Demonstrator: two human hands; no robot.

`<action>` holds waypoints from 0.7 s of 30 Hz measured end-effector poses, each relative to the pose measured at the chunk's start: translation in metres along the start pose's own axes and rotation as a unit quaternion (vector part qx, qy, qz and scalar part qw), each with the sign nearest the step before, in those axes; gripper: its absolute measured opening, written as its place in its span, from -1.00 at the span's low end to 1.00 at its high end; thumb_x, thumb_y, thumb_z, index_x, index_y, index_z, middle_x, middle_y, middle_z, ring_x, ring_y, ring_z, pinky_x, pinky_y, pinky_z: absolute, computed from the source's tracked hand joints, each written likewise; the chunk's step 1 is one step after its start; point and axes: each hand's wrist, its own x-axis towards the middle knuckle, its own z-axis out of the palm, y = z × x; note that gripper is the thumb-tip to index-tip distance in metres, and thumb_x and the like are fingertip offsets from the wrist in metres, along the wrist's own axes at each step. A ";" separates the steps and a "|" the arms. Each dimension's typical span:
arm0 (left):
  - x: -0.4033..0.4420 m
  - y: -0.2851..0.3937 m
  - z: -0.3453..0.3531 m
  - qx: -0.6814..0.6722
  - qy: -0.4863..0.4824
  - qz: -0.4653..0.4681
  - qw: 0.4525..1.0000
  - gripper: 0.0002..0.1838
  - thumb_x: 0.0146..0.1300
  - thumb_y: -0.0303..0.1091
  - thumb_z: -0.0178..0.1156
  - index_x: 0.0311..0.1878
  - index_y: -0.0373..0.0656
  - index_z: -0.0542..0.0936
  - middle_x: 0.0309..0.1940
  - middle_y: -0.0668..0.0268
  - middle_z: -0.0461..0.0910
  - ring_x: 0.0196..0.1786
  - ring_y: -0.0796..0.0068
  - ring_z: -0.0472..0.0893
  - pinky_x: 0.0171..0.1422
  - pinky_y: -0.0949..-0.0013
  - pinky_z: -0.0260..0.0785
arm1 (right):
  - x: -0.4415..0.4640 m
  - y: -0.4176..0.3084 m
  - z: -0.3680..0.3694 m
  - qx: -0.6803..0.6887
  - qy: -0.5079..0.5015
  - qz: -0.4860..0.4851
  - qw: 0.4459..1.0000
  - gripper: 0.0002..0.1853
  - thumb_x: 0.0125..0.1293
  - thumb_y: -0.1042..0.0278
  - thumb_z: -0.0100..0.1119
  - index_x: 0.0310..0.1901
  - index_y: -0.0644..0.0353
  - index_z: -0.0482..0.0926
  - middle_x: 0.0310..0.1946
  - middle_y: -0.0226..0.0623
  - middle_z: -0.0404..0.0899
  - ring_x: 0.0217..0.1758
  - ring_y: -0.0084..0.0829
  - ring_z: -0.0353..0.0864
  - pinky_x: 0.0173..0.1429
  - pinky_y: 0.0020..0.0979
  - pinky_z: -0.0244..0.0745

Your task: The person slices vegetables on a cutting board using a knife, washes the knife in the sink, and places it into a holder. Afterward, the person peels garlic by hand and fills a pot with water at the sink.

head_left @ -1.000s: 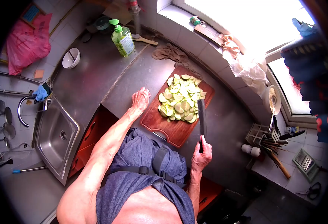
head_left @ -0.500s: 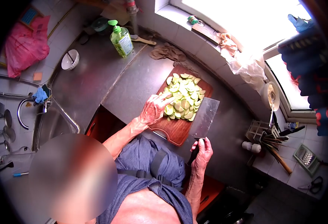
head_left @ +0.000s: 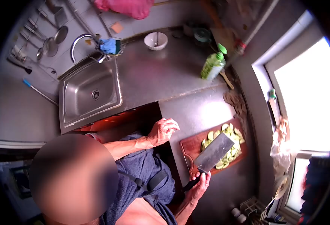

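Observation:
My right hand (head_left: 198,186) grips the dark handle of a broad cleaver (head_left: 214,153). The blade lies across the view of the red-brown cutting board (head_left: 189,146), hiding part of it; whether they touch is unclear. Pale green slices (head_left: 230,159) are heaped on the board, partly behind the blade. Left of the board, my left hand (head_left: 163,132) is raised near the counter's front edge, its fingers curled and together. Anything inside that hand is too small or hidden to name.
A steel sink (head_left: 91,93) with a tap (head_left: 75,47) is at the left. On the counter stand a white bowl (head_left: 156,41) and a green soap bottle (head_left: 213,66). A brown cloth (head_left: 235,106) lies by the wall. Ladles (head_left: 50,47) hang at the upper left.
The view has swung toward the sink. My left hand has come off the slices and moved away from the board. The cleaver's broad face now overlaps the board and slices.

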 end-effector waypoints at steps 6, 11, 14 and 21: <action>0.001 -0.054 -0.107 -0.056 0.105 -0.102 0.988 -0.78 0.35 -0.69 0.05 -0.22 -0.28 0.68 -0.23 0.21 0.70 -0.37 0.42 0.71 -0.27 0.40 0.59 | -0.003 0.029 0.094 -0.130 -0.140 0.042 0.981 -0.28 0.40 0.52 0.23 0.56 0.21 0.22 -0.15 -0.32 0.53 -0.62 -0.57 0.40 -0.61 -0.51 0.38; -0.020 -0.135 -0.236 -0.022 0.216 -0.164 0.962 -0.75 0.19 -0.70 0.12 -0.22 -0.19 0.71 -0.23 0.22 0.71 -0.28 0.24 0.70 -0.24 0.26 0.53 | -0.004 0.106 0.198 -0.247 -0.209 0.081 0.943 -0.30 0.41 0.54 0.20 0.56 0.23 0.25 -0.19 -0.36 0.59 -0.63 -0.69 0.33 -0.64 -0.60 0.25; -0.025 -0.207 -0.320 0.100 0.274 -0.147 0.945 -0.74 0.23 -0.72 0.10 -0.15 -0.18 0.68 -0.20 0.20 0.68 -0.24 0.18 0.69 -0.19 0.22 0.55 | -0.011 0.151 0.269 -0.292 -0.264 0.108 0.913 -0.32 0.40 0.55 0.14 0.57 0.22 0.28 -0.17 -0.32 0.60 -0.60 -0.69 0.37 -0.61 -0.63 0.26; 0.019 -0.347 -0.493 0.235 0.237 -0.066 0.940 -0.49 0.29 -0.70 0.01 0.27 -0.10 0.52 0.17 0.10 0.61 0.13 -0.03 0.64 0.20 0.05 0.54 | -0.014 0.237 0.396 -0.646 -0.454 -0.181 0.586 -0.34 0.34 0.55 0.17 0.49 -0.08 0.44 0.01 -0.09 0.70 0.02 0.01 0.74 0.09 -0.06 0.66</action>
